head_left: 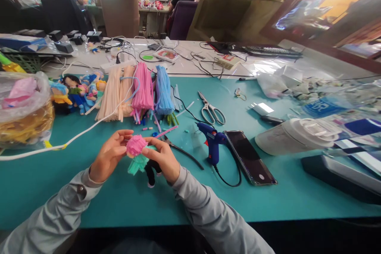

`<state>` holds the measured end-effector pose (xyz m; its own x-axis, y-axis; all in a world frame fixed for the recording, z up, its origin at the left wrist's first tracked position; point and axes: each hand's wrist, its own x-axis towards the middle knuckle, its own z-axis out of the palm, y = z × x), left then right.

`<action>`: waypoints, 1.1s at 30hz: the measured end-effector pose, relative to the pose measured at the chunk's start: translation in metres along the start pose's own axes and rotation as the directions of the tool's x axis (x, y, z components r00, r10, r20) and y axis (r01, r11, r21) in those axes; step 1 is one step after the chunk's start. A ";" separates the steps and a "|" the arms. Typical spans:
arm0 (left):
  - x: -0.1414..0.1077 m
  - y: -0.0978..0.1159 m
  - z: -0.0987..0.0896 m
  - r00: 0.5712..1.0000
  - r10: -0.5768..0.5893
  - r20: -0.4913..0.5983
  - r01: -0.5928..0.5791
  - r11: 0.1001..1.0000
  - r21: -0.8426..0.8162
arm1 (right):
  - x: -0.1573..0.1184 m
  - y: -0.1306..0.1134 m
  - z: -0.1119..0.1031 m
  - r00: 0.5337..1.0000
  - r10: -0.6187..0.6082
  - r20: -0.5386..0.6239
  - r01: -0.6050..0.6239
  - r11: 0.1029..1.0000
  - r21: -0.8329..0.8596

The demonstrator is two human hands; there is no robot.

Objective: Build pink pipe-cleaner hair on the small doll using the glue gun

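Between my hands is a small doll (138,164) with pink hair, a mint-green top and black legs, held just above the green mat. My right hand (163,156) grips it at the right side of the head, thumb on the pink hair. The fingers of my left hand (112,151) are bent around the left side of the head, thumb and fingertips at the hair. Just beyond lie a pink pipe cleaner (167,131) and pliers (186,152), partly behind my right hand. A blue glue gun (212,143) stands to the right.
Bundles of peach (111,95), pink (143,87) and blue pipe cleaners (163,91) stand behind my hands. Scissors (210,110), a phone (250,158) and a white lidded cup (293,137) are at right. Finished dolls (79,91) and a plastic bag (24,107) sit left. A white cable (89,127) crosses the mat.
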<state>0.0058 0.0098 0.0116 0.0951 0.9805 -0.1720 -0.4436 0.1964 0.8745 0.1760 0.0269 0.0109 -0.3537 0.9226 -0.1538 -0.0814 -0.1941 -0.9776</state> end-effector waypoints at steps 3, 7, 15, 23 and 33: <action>0.001 -0.002 -0.001 1.000 0.020 -0.004 -0.020 0.999 0.034 | 0.000 -0.001 0.000 1.000 -0.004 -0.008 0.004 1.000 -0.001; 0.001 -0.002 -0.002 1.000 0.026 0.010 -0.026 0.999 0.037 | -0.001 0.000 0.000 1.000 -0.005 -0.011 0.005 1.000 0.010; 0.009 -0.002 -0.007 0.995 -0.001 -0.095 -0.007 0.996 -0.084 | 0.002 0.008 -0.003 0.997 -0.023 -0.075 0.027 0.999 0.045; 0.027 -0.009 -0.020 0.930 0.088 -0.358 -0.142 0.982 -0.127 | 0.009 0.017 -0.007 0.964 -0.193 -0.185 0.116 0.925 -0.362; 0.017 -0.006 -0.011 0.972 0.159 -0.175 -0.176 0.981 -0.086 | 0.009 0.031 -0.007 0.928 -0.363 -0.083 0.139 0.544 -0.828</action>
<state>0.0002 0.0252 -0.0010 -0.1339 0.9851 -0.1078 -0.5283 0.0211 0.8488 0.1768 0.0319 -0.0214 -0.2214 0.9544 0.2004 0.6778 0.2983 -0.6720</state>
